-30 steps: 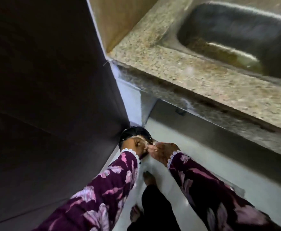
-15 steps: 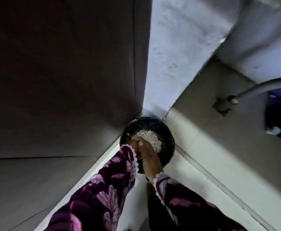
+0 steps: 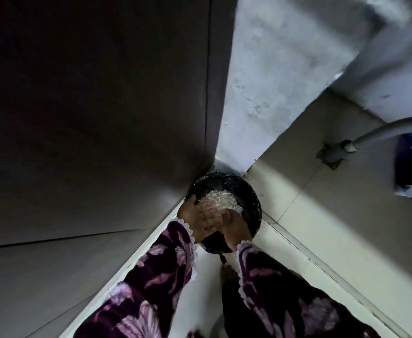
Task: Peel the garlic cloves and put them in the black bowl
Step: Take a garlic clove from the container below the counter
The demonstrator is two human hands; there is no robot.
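Black and glossy, the round black bowl (image 3: 251,203) sits on the pale tiled floor (image 3: 310,230), tucked into the far corner where a dark flat cabinet panel (image 3: 90,106) on the left meets a rough whitewashed wall (image 3: 285,69). A heap of pale papery garlic skins and cloves (image 3: 221,200) lies in its far half; from here I cannot tell peeled cloves from peel.

Both hands are down over the near side of the bowl, close together and touching. The left hand (image 3: 195,219), coming out of a purple floral sleeve with a lace cuff (image 3: 166,269), lies over the near left rim with its fingers towards the heap. The right hand (image 3: 235,225) is just beside it on the right. The picture is blurred there, so I cannot tell whether either hand pinches a clove or is merely resting on the pile.

To my eye this is the working step itself: a clove being stripped over the bowl, or one being picked from the heap. The next move calls for fingertip work: nip the skin at one end, pull it free, and drop the bare clove back into the bowl, keeping it apart from the peel. A grey pipe (image 3: 383,132) runs along the right wall, well apart.
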